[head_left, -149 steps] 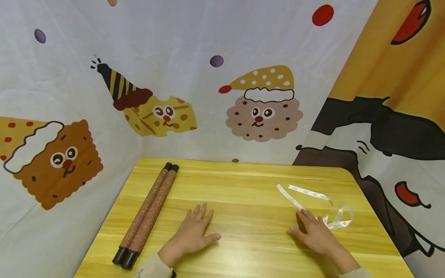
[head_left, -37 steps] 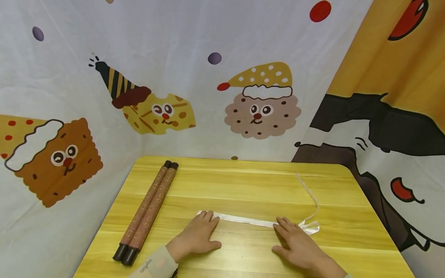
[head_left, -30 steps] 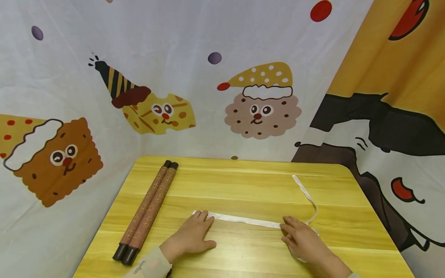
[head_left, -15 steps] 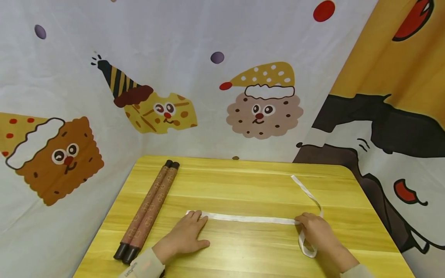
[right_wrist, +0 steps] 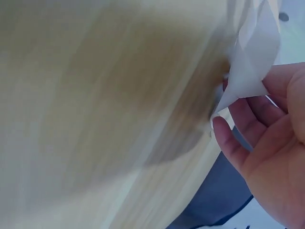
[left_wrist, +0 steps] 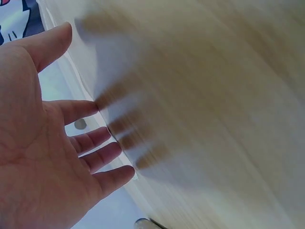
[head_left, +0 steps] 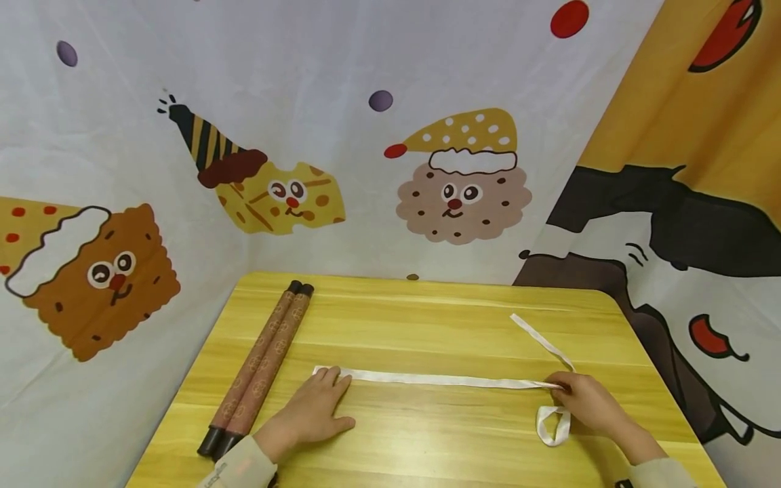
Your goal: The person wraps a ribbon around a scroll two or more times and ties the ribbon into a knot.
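Observation:
A white satin ribbon (head_left: pixel 427 379) runs nearly straight across the table between both hands. My left hand (head_left: pixel 311 410) presses its left end down with outstretched fingers; the left wrist view shows the palm and fingers (left_wrist: pixel 112 179) with their tips on the tabletop. At the right, my right hand (head_left: pixel 588 403) pinches the ribbon between curled fingers and thumb. In the right wrist view a twisted stretch of ribbon (right_wrist: pixel 252 57) comes out of that pinch. Beyond the right hand a loose tail angles away to the back, and a small loop hangs on its near side.
Two brown patterned scroll-like rolls (head_left: pixel 262 366) with black ends lie side by side along the left of the wood-grain table (head_left: pixel 415 434). A white cartoon-printed cloth (head_left: pixel 342 81) rises behind the table's far edge.
My right hand has gone from flat on the ribbon to pinching it and moved right, drawing it out straight. The left hand has shifted left with the ribbon's end. The rolls stay put.

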`<action>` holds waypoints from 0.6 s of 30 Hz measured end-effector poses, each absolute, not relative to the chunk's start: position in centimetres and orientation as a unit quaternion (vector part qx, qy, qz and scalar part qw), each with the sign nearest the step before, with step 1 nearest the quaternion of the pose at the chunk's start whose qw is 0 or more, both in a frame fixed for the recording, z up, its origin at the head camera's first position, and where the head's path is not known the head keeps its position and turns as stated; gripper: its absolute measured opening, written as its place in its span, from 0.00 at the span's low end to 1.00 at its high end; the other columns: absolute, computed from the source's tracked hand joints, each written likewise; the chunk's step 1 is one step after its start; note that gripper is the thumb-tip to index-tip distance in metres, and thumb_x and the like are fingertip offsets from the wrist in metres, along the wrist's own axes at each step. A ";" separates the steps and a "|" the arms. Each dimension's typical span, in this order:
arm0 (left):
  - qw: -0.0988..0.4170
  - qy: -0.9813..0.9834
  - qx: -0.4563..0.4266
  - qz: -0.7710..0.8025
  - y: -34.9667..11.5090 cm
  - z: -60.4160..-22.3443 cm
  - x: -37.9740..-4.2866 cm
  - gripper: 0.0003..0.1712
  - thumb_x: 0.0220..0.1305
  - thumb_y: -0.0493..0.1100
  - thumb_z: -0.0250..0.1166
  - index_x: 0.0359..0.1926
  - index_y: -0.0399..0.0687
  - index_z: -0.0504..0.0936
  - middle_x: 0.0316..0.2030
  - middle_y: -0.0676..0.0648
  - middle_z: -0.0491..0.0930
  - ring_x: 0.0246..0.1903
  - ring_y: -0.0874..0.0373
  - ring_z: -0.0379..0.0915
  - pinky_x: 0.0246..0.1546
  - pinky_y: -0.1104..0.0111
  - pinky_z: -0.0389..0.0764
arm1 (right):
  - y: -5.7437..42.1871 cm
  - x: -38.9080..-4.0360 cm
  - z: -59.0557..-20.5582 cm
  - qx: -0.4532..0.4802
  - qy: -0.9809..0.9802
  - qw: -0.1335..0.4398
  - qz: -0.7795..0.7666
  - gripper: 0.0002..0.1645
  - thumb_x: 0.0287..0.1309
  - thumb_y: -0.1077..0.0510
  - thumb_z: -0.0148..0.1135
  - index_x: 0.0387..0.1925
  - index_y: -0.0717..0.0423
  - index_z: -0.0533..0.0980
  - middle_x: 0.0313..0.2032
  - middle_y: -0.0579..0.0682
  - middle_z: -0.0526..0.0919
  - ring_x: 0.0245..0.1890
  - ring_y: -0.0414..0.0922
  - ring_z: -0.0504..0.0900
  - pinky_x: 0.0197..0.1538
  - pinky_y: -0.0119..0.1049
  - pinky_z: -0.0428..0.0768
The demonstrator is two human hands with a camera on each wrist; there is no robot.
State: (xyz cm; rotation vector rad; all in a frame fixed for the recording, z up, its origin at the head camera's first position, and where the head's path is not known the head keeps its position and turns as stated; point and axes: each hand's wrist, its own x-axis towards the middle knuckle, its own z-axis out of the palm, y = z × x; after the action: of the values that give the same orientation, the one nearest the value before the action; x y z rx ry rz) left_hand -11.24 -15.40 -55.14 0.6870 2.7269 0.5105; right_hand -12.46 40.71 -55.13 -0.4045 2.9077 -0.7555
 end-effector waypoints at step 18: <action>0.125 0.954 0.210 0.171 -16.8 -55.0 -11.4 0.49 0.66 0.64 0.71 0.75 0.37 0.69 0.74 0.30 0.62 0.74 0.32 0.56 0.71 0.39 0.62 | 47.5 -13.1 -54.5 -0.021 0.910 0.137 -0.391 0.17 0.75 0.59 0.62 0.50 0.74 0.81 0.38 0.57 0.88 0.34 0.40 0.85 0.37 0.34 0.85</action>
State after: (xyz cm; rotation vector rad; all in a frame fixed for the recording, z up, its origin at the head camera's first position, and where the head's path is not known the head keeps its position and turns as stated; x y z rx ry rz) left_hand -11.40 -16.81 -54.99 0.6110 2.7809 0.4994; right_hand -13.08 47.53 -54.52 -0.0596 2.6331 -1.1324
